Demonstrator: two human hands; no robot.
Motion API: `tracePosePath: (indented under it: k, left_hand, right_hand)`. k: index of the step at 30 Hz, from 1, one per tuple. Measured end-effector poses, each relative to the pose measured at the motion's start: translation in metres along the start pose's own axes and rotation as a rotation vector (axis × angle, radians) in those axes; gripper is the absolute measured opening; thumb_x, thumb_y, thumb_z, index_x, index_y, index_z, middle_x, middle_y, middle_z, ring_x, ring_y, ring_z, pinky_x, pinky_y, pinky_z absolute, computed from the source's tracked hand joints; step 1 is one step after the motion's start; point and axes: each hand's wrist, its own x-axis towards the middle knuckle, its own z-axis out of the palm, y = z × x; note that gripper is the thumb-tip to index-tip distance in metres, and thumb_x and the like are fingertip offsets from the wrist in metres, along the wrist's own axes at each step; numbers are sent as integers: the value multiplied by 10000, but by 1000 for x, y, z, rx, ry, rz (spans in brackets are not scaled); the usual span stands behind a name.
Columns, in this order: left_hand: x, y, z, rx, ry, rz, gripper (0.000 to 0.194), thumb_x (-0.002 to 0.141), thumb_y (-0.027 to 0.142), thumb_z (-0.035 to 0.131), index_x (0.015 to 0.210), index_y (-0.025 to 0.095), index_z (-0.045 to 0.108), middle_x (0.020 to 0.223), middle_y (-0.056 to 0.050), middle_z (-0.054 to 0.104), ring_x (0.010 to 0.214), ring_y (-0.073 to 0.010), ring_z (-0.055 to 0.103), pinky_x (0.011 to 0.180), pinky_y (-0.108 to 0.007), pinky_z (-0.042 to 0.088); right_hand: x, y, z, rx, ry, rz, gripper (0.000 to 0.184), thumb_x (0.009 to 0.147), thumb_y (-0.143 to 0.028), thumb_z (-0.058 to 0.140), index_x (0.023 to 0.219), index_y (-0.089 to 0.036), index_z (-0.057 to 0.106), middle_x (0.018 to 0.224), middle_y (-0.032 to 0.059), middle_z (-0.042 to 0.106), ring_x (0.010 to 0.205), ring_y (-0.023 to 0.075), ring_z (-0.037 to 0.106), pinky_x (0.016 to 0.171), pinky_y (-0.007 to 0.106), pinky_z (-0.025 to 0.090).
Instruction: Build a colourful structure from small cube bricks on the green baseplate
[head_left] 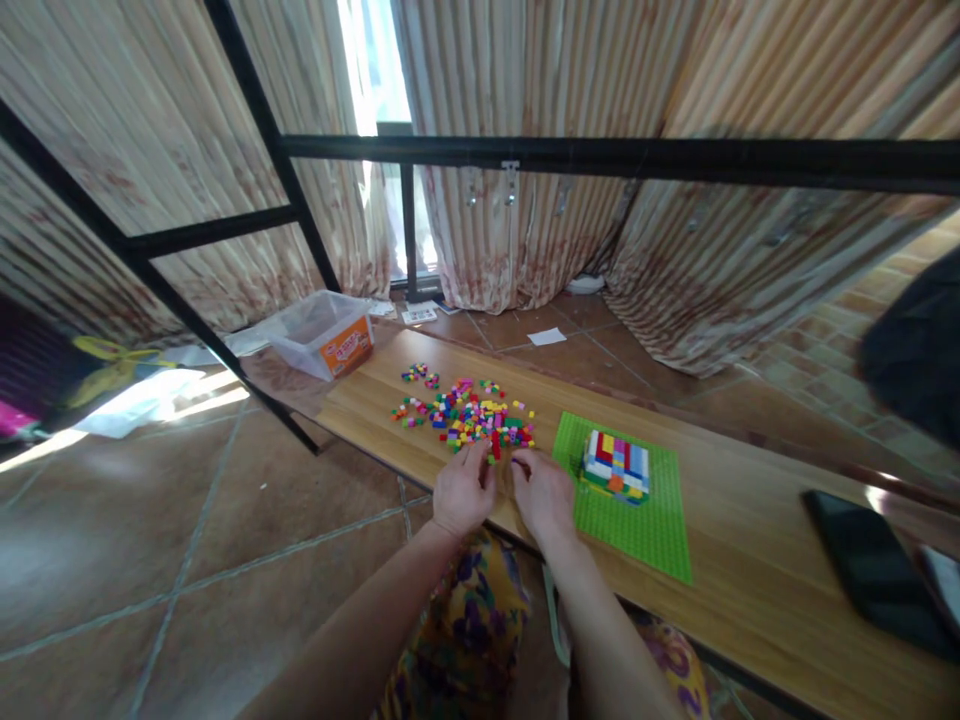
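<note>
At the near edge of a loose pile of small coloured toy bricks point(472, 412), my left hand point(461, 490) has its fingers bent and drawn together. Close to its fingertips lies a red brick point(496, 446); whether anything is between the fingers is hidden. My right hand point(546, 492) is closed in a pinch, with a small dark purple brick point(517, 462) at its fingertips. To the right, a green baseplate point(652, 545) lies flat on the bench. On it stands a low block structure point(616, 465) with white, red, yellow and blue bricks on top.
The wooden bench point(750, 560) runs left to right before me. A clear plastic bin point(300, 335) with an orange label stands at its far left. A black phone-like slab point(874, 565) lies at the right end. Dark metal bars point(600, 155) cross in front of the curtains point(480, 80).
</note>
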Motion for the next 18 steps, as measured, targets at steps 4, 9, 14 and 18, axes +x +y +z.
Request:
tracePosePath:
  k: [4,9,14,18]
  left_hand:
    - [0,-3,2,-25,9,7,454,820,182,549,1267,212,483,1091,-60,670,918,-188,631,837,-317,520]
    - [0,-2,1,-23,-14,11,450,838,205,538,1284,237,485,1097,-53,678,922,-191,635,840,-328,522]
    - [-1,-2,2,-40,-1,5,435,850,213,532,1282,229,486,1059,-50,683,937,-188,634,848,-326,523]
    - [-2,-4,5,-46,10,-7,409,862,244,535,1269,232,493,1068,-53,673,949,-190,633,842,-327,524]
  right_hand:
    - [5,-7,9,49,7,8,235,860,-186,480,962,-210,690,931,59,701,865,184,621,767,288,425]
    - [2,-10,12,96,43,-7,262,867,-192,448,968,-211,688,957,61,693,862,179,622,767,289,429]
    - [1,6,1,44,169,59,299,882,-234,404,960,-172,686,916,92,678,821,192,609,738,305,427]
    - [10,20,-7,-8,209,43,296,883,-258,420,943,-174,697,880,87,651,795,190,581,729,307,422]
